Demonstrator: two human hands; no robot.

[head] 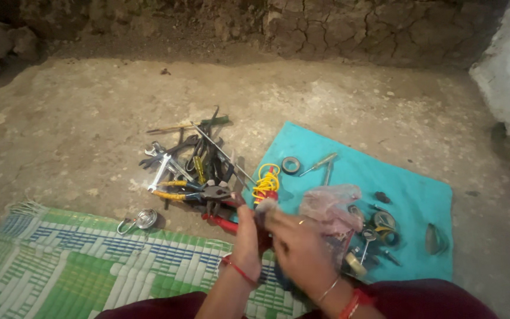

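A small dark object [262,220], too blurred to identify, sits pinched between the 2 hands, which are pressed together above the edge of the teal cloth [411,192]. The left hand [248,236] and right hand [299,245] both close on it. Just beyond lie a yellow wire coil [266,183], a crumpled plastic bag [330,207] and a pile of pliers and wrenches [193,171] on the dirt floor [78,130]; a woven mat [90,266] lies to the left.
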